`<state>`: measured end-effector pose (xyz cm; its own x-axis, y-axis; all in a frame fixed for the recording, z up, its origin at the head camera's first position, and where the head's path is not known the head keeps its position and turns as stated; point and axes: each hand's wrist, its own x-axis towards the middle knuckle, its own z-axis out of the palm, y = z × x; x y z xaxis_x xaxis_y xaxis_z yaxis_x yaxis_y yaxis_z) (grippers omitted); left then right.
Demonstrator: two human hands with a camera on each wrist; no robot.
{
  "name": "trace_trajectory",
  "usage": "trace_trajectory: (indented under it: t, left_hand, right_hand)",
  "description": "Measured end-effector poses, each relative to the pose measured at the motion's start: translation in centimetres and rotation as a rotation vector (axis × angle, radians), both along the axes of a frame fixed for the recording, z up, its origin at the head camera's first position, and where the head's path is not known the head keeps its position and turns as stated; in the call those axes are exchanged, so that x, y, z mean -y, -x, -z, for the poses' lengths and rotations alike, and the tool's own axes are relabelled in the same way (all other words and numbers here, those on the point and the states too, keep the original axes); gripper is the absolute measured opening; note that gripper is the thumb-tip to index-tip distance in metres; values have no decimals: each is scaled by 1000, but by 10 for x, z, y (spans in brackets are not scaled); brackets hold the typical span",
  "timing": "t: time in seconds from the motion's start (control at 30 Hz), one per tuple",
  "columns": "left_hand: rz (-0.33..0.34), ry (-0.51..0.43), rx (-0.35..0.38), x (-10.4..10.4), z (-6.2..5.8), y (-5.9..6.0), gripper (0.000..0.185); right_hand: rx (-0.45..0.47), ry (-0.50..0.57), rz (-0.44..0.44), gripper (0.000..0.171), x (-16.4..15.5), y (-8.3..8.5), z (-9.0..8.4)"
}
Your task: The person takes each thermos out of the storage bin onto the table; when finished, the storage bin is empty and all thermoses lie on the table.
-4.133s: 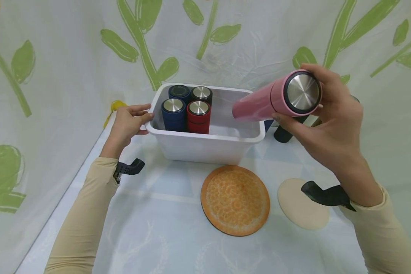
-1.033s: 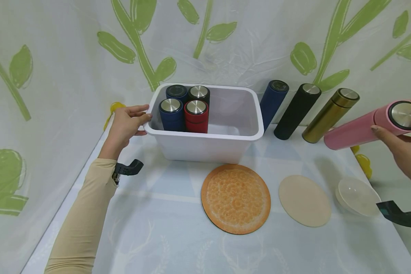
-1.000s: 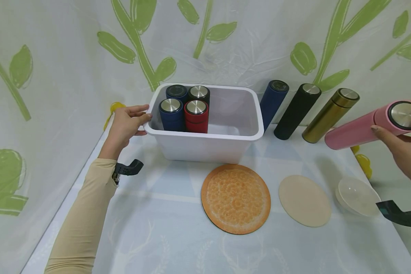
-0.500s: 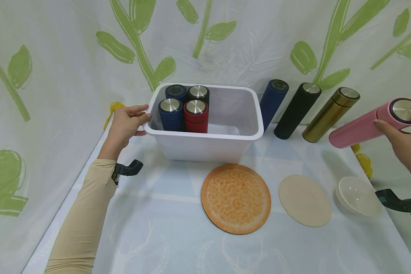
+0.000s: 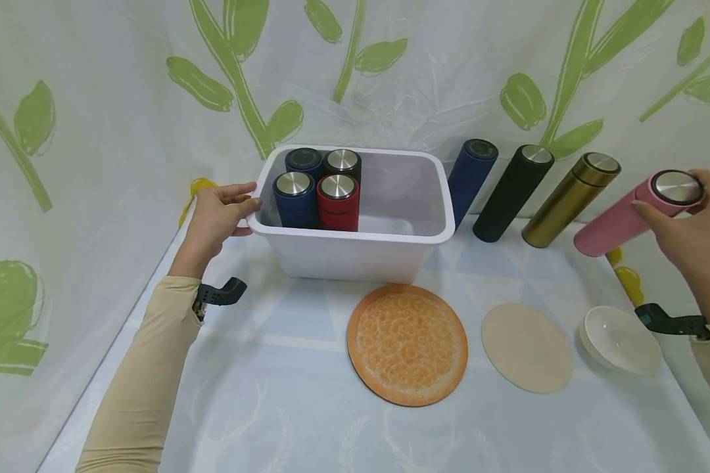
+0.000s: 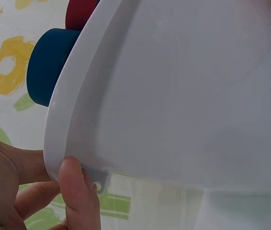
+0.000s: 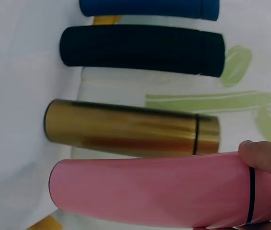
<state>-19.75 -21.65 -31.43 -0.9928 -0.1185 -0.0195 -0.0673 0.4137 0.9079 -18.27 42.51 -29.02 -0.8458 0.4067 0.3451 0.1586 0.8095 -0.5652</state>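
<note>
My right hand [image 5: 701, 226] grips a pink thermos flask [image 5: 627, 213] near its steel-topped lid, thumb on the near side. The flask leans, base down to the left, just right of a gold flask [image 5: 570, 200]. In the right wrist view the pink flask [image 7: 150, 191] lies alongside the gold one. With thumb and fingers my left hand [image 5: 215, 220] pinches the left rim of a white plastic bin [image 5: 355, 253]; the left wrist view shows the thumb on the rim's outer side. Two blue flasks [image 5: 296, 203], a black one [image 5: 343, 159] and a red one [image 5: 338, 203] stand at the bin's left end.
A blue flask [image 5: 472, 180] and a black flask [image 5: 511, 194] stand between the bin and the gold flask, by the patterned curtain [image 5: 426, 85]. An orange-brown round mat [image 5: 408, 345], a beige disc [image 5: 526, 348] and a white bowl [image 5: 621, 338] lie on the table [image 5: 296, 394].
Since the oldest frame, the pink flask has moved right, from above the bin to beyond the gold flask. Lately its lid end has shifted left and it stands steeper. My left hand stays on the rim.
</note>
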Motion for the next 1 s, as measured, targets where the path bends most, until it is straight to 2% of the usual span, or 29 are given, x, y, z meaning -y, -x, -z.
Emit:
trace_trajectory:
  t: [0.4, 0.77, 1.0]
  left_hand:
    - [4, -4, 4, -1, 1, -1, 47]
    - [0, -6, 17, -2, 4, 1, 47]
    - [-8, -2, 12, 0, 0, 0, 48]
  right_hand:
    - [-46, 33, 66, 69, -13, 26, 17]
    - [19, 79, 67, 69, -19, 41, 28]
    - [83, 81, 39, 76, -26, 52, 21]
